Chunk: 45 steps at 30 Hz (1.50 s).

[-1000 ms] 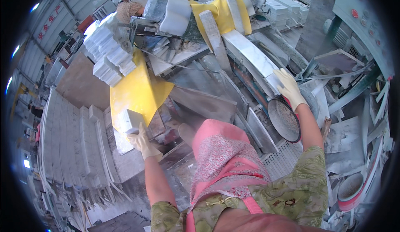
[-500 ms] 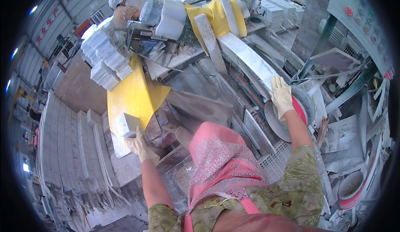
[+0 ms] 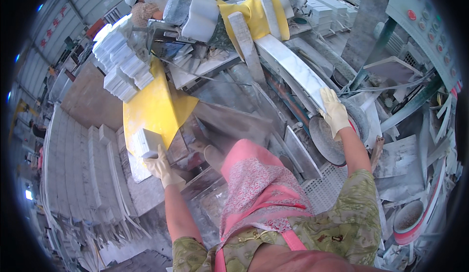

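Left grip: white stone block | right grip: marble strip

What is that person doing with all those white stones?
A person in a pink apron stands at a stone-cutting bench. The gloved left hand grips a small white stone block beside a yellow sheet. The gloved right hand rests on the near end of a long white marble strip, just above a round grey disc. More white blocks are stacked behind, where another worker stands.
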Each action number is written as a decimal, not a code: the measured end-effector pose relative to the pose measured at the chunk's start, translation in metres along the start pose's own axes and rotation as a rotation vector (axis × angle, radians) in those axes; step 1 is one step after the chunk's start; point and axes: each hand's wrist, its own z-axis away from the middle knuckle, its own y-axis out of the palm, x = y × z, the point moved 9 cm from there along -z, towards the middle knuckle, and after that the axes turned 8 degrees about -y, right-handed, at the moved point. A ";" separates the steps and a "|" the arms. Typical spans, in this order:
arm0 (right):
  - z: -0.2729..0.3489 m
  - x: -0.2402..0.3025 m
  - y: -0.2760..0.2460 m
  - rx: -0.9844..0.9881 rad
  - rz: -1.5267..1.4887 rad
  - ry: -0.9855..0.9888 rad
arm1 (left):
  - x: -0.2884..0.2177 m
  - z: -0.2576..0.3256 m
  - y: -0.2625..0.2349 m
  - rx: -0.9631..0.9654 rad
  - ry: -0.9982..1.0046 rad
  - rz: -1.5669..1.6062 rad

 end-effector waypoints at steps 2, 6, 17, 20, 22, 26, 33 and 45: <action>0.002 -0.004 0.001 0.000 -0.013 0.032 | -0.002 -0.002 0.000 -0.014 0.020 -0.011; -0.002 -0.008 -0.015 -0.082 0.017 0.032 | -0.002 0.000 0.000 -0.019 0.006 0.006; -0.062 0.021 0.022 -0.001 0.249 -0.046 | -0.001 0.000 -0.001 -0.008 -0.006 0.003; -0.080 0.017 0.031 0.044 0.328 -0.051 | 0.000 0.001 -0.001 -0.029 0.002 0.052; -0.088 0.017 0.033 0.038 0.291 -0.047 | 0.001 0.002 -0.001 -0.028 -0.006 0.025; -0.087 0.018 0.028 0.076 0.273 -0.092 | -0.003 0.005 -0.004 -0.066 0.010 0.026; -0.107 -0.002 -0.017 0.143 0.123 0.069 | -0.011 0.010 -0.007 0.001 -0.045 -0.022; -0.135 0.380 -0.023 0.107 -1.790 0.028 | -0.014 0.013 -0.010 0.261 0.061 0.109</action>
